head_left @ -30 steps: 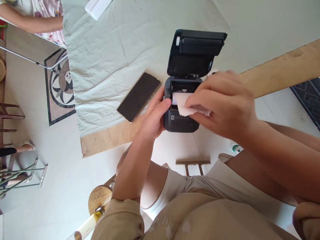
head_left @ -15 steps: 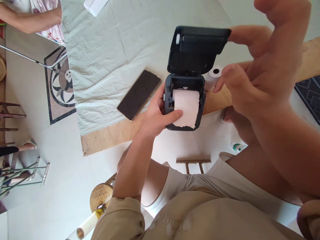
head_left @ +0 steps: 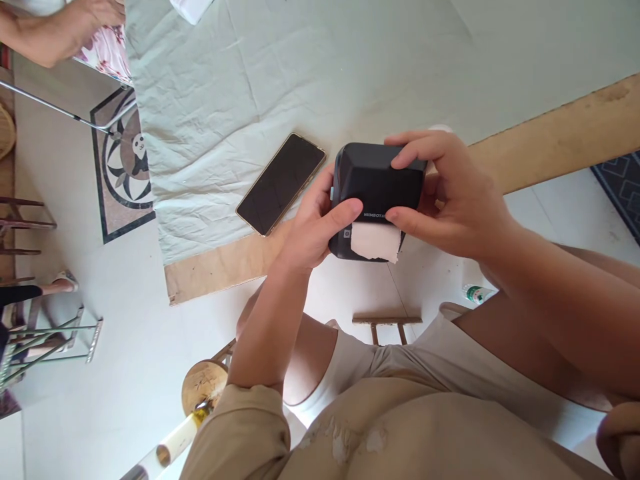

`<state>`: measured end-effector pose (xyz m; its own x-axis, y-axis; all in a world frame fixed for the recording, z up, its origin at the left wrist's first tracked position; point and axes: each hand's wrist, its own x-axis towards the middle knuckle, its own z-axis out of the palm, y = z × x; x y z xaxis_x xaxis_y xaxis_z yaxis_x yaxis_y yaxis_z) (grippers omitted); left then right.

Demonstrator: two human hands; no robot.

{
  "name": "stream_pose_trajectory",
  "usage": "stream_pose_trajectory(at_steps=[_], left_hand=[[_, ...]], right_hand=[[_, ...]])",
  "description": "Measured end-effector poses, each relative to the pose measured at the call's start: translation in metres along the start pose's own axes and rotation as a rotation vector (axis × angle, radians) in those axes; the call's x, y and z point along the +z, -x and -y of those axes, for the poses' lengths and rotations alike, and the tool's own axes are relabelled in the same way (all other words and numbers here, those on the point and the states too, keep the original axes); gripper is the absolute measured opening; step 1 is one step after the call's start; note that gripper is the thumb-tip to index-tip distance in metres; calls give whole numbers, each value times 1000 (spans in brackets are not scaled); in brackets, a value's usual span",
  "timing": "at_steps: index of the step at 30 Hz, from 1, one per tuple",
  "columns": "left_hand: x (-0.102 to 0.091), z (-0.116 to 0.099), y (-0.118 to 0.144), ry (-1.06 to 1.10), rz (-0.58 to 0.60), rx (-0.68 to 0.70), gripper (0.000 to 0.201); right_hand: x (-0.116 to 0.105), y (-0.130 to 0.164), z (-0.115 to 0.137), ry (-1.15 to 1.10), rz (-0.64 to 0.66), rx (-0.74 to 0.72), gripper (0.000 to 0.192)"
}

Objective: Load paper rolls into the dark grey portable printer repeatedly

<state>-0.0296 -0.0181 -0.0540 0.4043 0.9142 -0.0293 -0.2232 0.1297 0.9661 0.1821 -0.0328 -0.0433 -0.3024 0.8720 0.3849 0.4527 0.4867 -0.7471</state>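
Observation:
A black label printer is held over the table's front edge, its lid down. A torn-edged strip of white paper sticks out from under the lid towards me. My left hand grips the printer's left side, thumb on top near the lid's edge. My right hand is closed round the right side, fingertips on the lid and thumb by the printed lettering. Just left of the printer lies a dark-screened smartphone. Behind my right hand a white paper roll is mostly hidden.
A wrinkled pale green cloth covers the table, with a bare wooden edge nearest me. Another person's arm is at the upper left. A round wooden stool stands at lower left, and a bottle lies on the floor.
The printer's lid has swung from open to shut, leaving the paper strip outside. My right hand has come down and left onto the printer. My left hand keeps its hold.

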Motion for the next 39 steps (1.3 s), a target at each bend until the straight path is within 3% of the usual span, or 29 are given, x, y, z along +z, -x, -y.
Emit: stream_pose_trajectory(at_steps=[5, 15, 23, 29, 35, 39], left_hand=[[-10, 5, -3, -4, 104, 17, 54], [-7, -3, -4, -18, 93, -19, 46], [8, -11, -3, 75, -19, 19, 46], [12, -14, -3, 253, -218, -160, 38], [9, -16, 1, 294, -265, -218, 36], [11, -19, 1, 295, -253, -286, 37]], right_hand=[[3, 4, 5, -86, -16, 78, 40], [4, 4, 2, -80, -1, 104, 41], [17, 3, -11, -133, -103, -8, 43], [15, -3, 0, -21, -96, 50, 40], [9, -5, 9, 53, -67, -27, 54], [3, -8, 15, 119, -109, -46, 50]])
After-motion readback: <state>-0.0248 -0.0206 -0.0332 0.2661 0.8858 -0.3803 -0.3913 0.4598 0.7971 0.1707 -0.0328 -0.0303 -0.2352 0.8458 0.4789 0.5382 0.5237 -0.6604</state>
